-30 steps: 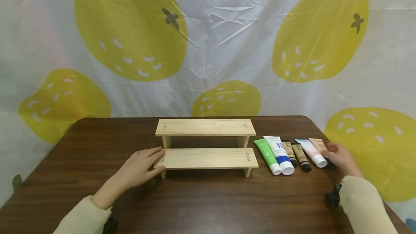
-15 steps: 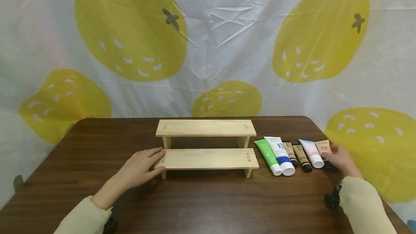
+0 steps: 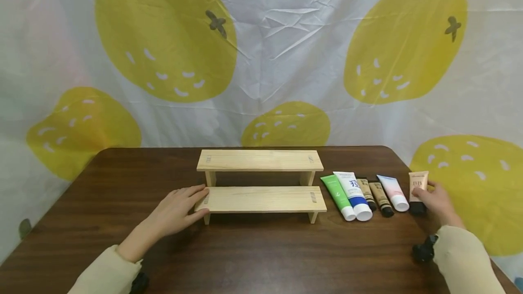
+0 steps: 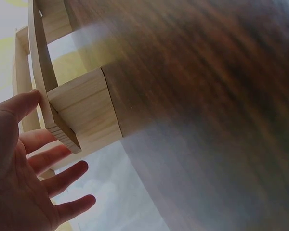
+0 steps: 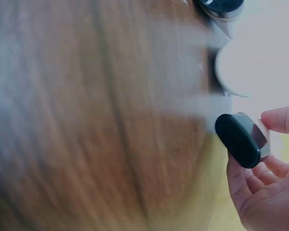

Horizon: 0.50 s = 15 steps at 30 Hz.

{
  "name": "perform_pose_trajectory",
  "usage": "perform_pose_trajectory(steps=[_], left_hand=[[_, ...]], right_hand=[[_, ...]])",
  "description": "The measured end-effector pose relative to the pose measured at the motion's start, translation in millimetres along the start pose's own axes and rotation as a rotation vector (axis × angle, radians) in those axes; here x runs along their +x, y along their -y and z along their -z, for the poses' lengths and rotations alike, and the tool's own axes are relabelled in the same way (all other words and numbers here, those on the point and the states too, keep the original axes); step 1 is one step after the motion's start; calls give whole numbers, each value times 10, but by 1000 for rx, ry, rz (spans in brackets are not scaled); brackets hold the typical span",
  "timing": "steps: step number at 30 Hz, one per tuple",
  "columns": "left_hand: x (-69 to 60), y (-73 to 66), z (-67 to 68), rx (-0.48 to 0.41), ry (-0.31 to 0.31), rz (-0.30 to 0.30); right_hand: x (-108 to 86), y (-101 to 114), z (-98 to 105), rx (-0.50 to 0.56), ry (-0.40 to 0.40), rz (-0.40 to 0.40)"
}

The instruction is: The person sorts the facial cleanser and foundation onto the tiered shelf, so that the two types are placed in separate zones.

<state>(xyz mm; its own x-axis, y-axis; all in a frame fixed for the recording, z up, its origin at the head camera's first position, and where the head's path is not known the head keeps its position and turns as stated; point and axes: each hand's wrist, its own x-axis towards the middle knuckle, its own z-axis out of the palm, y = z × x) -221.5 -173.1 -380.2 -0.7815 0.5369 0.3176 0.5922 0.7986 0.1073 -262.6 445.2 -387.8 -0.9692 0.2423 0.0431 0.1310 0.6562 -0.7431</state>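
Observation:
My left hand (image 3: 176, 213) rests at the left end of the lower step of a pale two-tier wooden stand (image 3: 261, 199). In the left wrist view its thumb touches the board's edge and the other fingers extend past the end, fairly straight. My right hand (image 3: 442, 204) pinches a beige BB cream tube (image 3: 418, 180) with a black cap, at the right side of the table. The cap (image 5: 238, 140) points toward the camera in the right wrist view, with thumb and fingers on either side. Just left lies a pale blue and pink tube (image 3: 393, 191) with a white cap.
Farther left in the row are two small tan tubes (image 3: 381, 198) with black caps, a white and blue tube (image 3: 353, 194) and a green tube (image 3: 338, 196). All lie on the dark wooden table (image 3: 261, 257). Behind it hangs a fruit-print curtain (image 3: 286, 58).
My right hand has shifted the BB cream tube rightward and straightened it, leaving a gap beside the blue and pink tube. That neighbour also moved slightly right. My left hand stays put.

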Motion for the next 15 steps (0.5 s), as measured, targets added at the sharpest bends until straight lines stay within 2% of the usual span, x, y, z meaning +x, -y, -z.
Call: perform_pose_trajectory(steps=[5, 11, 15], left_hand=[[5, 3, 1, 3, -2, -9], [3, 3, -4, -2, -5, -5], [2, -1, -2, 0, -4, -4]], right_hand=[[-29, 28, 68, 6, -67, 82], [-72, 96, 122, -13, -113, 81], [-86, 155, 146, 34, -149, 103]])
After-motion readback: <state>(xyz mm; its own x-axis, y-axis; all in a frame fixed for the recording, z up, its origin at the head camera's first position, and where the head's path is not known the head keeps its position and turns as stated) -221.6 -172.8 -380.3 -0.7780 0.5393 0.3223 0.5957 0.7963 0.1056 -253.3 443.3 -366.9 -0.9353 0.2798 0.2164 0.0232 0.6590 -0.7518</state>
